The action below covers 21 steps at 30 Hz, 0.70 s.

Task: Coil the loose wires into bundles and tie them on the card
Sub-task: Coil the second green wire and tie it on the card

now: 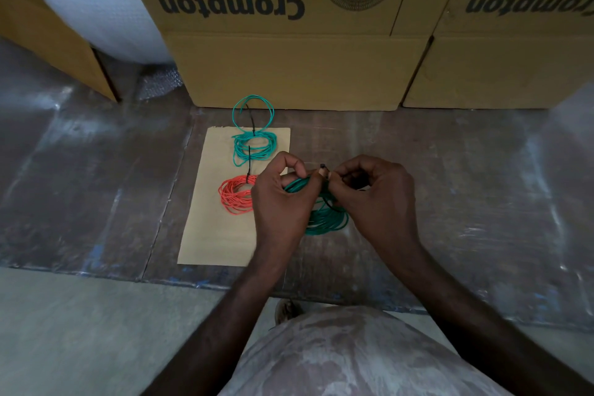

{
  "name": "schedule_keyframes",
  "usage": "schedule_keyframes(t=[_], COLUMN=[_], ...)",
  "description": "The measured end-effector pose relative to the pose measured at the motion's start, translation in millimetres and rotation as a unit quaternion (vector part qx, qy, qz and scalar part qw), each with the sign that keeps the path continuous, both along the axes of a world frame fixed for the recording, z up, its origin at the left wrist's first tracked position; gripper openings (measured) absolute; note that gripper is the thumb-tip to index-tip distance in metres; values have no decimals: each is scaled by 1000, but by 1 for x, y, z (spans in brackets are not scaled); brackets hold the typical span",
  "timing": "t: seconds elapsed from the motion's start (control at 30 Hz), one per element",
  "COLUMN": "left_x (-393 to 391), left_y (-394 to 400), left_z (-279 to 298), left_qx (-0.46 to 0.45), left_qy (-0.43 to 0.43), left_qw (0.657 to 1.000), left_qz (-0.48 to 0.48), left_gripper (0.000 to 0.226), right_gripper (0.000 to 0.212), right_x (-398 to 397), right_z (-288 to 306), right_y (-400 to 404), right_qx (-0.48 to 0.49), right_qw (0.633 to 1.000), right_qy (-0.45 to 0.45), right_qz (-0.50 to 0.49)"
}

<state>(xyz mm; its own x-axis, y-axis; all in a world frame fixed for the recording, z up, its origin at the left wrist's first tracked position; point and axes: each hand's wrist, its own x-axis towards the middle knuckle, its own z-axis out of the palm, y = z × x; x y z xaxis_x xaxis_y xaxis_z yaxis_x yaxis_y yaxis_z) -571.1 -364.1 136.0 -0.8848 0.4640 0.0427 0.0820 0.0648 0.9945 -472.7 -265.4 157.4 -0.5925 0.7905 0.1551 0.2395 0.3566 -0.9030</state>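
Your left hand [283,199] curls around the dark green coil [324,219] and holds it up just over the right edge of the card [205,235] — likely so the loops stay gathered while you tie. Your right hand [376,199] pinches the black cable tie [323,166] where it meets the coil, its head poking up between your thumbs, which suggests you are cinching it. Two bundles already lie tied on the card: a teal coil [254,145] at the far end, its loose loops spilling past the edge, and an orange coil [236,196] nearer you. The card rests on a worn, scuffed grey floor [80,170], with printed cardboard boxes [289,74] behind it and a bubble-wrap roll [86,0] far left.
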Motion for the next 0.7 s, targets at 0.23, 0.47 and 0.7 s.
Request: schedule_keyframes(t=[0.23, 0.47, 0.7], left_x=[2, 1, 3], left_y=[-2, -3, -3], left_z=[0, -1, -3], left_qx=[6, -12, 4], left_qy=[3, 71, 78], left_qw=[1000, 997, 996], left_qz=[-8, -18, -44], left_gripper=[29, 26, 21], right_gripper=[6, 6, 2], right_x=[1, 1, -2], right_z=[2, 2, -1], right_y=[0, 0, 3], right_qx=[-17, -20, -40], right_qw=[1000, 1000, 999], right_qy=[-1, -3, 4], right_qz=[-2, -8, -17])
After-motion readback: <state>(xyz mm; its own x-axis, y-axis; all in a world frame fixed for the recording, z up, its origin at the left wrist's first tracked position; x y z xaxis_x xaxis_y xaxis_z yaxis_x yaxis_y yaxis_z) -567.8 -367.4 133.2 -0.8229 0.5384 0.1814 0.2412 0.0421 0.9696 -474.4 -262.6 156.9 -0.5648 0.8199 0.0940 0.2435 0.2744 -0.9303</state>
